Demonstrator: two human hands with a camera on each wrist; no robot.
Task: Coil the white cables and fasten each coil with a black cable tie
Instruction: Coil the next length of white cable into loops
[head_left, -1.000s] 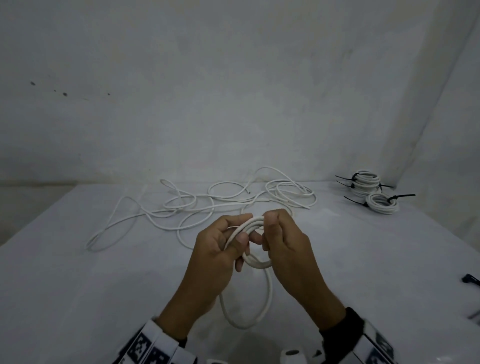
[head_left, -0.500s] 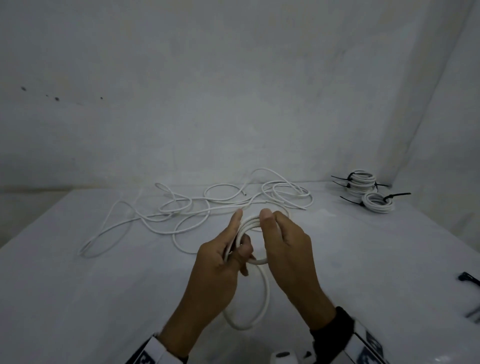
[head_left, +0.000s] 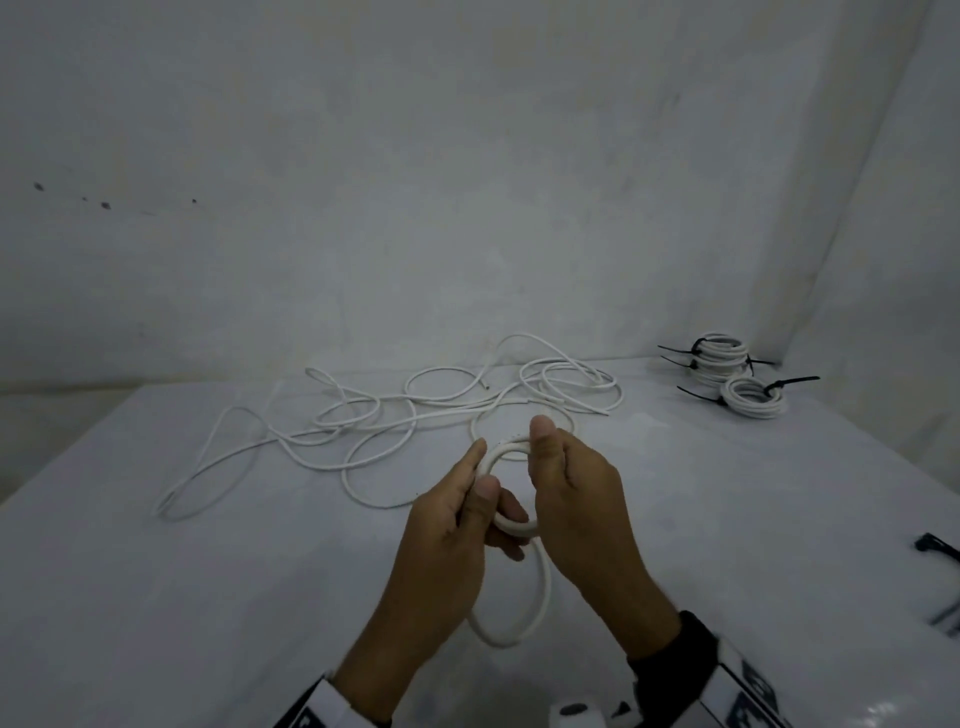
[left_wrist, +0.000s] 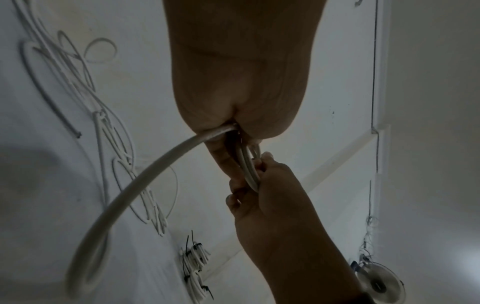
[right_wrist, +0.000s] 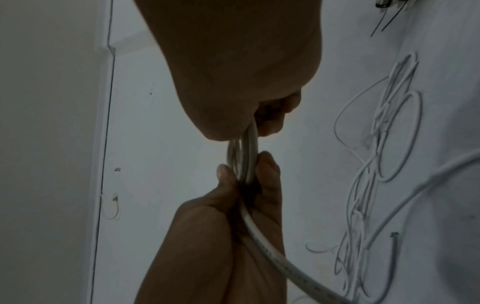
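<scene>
A small coil of white cable (head_left: 503, 453) is held upright above the table between both hands. My left hand (head_left: 480, 470) pinches its left side, thumb in front and index finger along the rim. My right hand (head_left: 545, 457) grips its right side with the thumb on top. A loose loop of the same cable (head_left: 542, 597) hangs below the hands. In the left wrist view the cable tail (left_wrist: 155, 164) runs out of the left palm, and the coil (left_wrist: 249, 170) sits between the fingers. The right wrist view shows the coil (right_wrist: 246, 156) edge-on.
Loose white cables (head_left: 415, 410) sprawl across the back of the white table (head_left: 208, 597). Two tied coils with black cable ties (head_left: 719, 358) (head_left: 753, 397) sit at the back right corner. Spare black ties (head_left: 935, 545) lie at the right edge. Walls close off the back and right.
My left fingers have uncurled from round the coil; the index finger now lies straight along its rim. The right thumb has shifted up to the top of the coil.
</scene>
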